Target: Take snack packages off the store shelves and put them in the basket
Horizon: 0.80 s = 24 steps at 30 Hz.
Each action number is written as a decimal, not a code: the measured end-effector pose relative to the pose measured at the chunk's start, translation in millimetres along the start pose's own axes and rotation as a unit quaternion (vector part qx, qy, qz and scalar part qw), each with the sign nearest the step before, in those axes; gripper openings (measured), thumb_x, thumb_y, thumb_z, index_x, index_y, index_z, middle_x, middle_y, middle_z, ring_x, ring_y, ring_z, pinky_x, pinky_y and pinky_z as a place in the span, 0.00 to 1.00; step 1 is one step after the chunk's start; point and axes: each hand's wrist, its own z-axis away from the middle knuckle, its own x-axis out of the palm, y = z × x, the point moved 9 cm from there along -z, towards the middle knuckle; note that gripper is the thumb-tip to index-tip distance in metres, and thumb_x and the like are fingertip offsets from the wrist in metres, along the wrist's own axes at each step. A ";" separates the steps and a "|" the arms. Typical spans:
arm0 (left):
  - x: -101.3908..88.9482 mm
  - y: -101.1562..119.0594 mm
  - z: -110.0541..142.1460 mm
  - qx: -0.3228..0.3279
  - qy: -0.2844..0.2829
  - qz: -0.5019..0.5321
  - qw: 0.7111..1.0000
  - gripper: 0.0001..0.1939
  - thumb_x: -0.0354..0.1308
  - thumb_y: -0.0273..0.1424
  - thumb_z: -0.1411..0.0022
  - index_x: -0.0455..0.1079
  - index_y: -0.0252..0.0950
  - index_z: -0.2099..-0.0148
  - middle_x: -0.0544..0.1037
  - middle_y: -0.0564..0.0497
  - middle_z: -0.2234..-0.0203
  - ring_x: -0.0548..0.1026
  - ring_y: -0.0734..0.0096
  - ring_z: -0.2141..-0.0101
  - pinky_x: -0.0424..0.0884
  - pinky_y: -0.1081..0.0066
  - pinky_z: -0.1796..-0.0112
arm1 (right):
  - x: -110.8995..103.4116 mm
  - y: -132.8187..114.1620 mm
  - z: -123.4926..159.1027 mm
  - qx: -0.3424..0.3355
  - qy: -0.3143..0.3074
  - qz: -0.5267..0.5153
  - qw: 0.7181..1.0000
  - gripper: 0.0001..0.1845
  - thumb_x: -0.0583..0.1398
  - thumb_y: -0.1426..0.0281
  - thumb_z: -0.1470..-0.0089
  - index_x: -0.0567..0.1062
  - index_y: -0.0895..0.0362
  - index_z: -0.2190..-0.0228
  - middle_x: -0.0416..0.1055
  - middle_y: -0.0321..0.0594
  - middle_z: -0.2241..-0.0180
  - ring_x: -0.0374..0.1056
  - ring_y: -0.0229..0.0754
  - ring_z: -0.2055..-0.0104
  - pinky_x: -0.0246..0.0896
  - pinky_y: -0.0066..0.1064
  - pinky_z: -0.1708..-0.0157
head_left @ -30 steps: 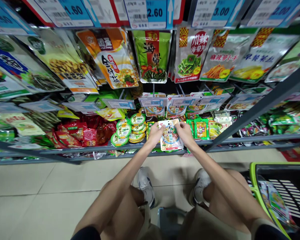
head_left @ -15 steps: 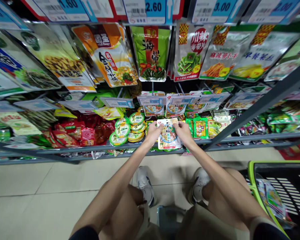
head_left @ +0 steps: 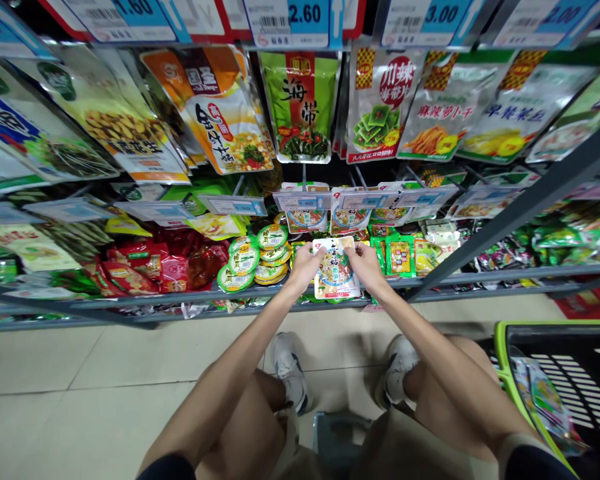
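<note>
A white food packet [head_left: 337, 272] with a printed bowl and dark lettering is held upright in front of the low shelf. My left hand [head_left: 306, 263] pinches its upper left side, and my right hand [head_left: 367, 264] pinches its upper right side. The fingers behind the packet are hidden. Just above hang similar white packets [head_left: 306, 221] on hooks. To the left of my left hand are stacked round tubs [head_left: 243, 259] with green and yellow lids. Small green packets [head_left: 400, 256] lie to the right of my right hand.
Large hanging pouches [head_left: 301, 107] fill the upper row, under price tags [head_left: 300, 23]. Red packets [head_left: 140, 265] lie on the low shelf at left. A slanted grey post [head_left: 500, 213] stands at right. A black basket with a green rim [head_left: 503, 353] holds a packet at lower right.
Both hands keep hold of the packet, which stays almost in place. The whole view has shifted very slightly.
</note>
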 end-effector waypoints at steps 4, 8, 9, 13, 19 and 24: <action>0.4 -0.1 0.3 -0.004 0.001 0.007 1.000 0.16 0.70 0.39 0.37 0.74 0.34 0.55 0.85 0.43 0.61 0.82 0.63 0.66 0.77 0.68 0.63 | -0.1 -1.0 0.3 0.001 -0.003 0.004 1.000 0.16 0.61 0.56 0.43 0.77 0.56 0.67 0.76 0.35 0.70 0.68 0.41 0.67 0.58 0.30 0.66; 1.2 -0.1 0.2 -0.005 0.000 0.012 1.000 0.18 0.71 0.41 0.38 0.75 0.34 0.54 0.85 0.43 0.61 0.82 0.63 0.66 0.77 0.69 0.64 | 0.2 -3.5 1.0 -0.001 -0.004 0.002 1.000 0.16 0.61 0.56 0.43 0.77 0.56 0.67 0.75 0.35 0.70 0.67 0.41 0.68 0.58 0.30 0.67; 1.1 0.1 0.1 -0.005 0.000 0.011 1.000 0.18 0.71 0.41 0.38 0.75 0.34 0.54 0.85 0.43 0.61 0.82 0.63 0.66 0.77 0.69 0.64 | 0.3 -3.9 1.2 -0.002 -0.004 0.003 1.000 0.16 0.61 0.56 0.43 0.77 0.56 0.67 0.75 0.35 0.70 0.67 0.40 0.68 0.57 0.30 0.67; -1.0 4.6 0.5 -0.001 0.004 0.011 1.000 0.19 0.71 0.42 0.39 0.74 0.34 0.55 0.85 0.44 0.64 0.81 0.64 0.68 0.76 0.70 0.66 | 1.1 -6.1 2.8 -0.001 -0.008 -0.008 1.000 0.16 0.62 0.55 0.42 0.76 0.56 0.68 0.73 0.33 0.71 0.65 0.40 0.69 0.56 0.30 0.67; -9.8 54.0 12.5 0.121 0.047 0.025 0.991 0.19 0.69 0.45 0.35 0.75 0.35 0.54 0.83 0.48 0.69 0.79 0.68 0.72 0.72 0.74 0.69 | 5.2 -42.3 8.2 -0.084 -0.033 -0.066 0.994 0.20 0.63 0.50 0.38 0.76 0.56 0.65 0.73 0.35 0.68 0.66 0.41 0.65 0.60 0.30 0.62; -29.0 109.6 30.8 0.266 0.159 0.012 0.951 0.14 0.68 0.42 0.32 0.79 0.35 0.59 0.83 0.49 0.65 0.79 0.70 0.64 0.73 0.76 0.61 | 10.2 -86.9 6.2 -0.166 -0.031 -0.064 0.984 0.21 0.63 0.49 0.35 0.78 0.55 0.64 0.72 0.35 0.68 0.65 0.40 0.66 0.60 0.31 0.63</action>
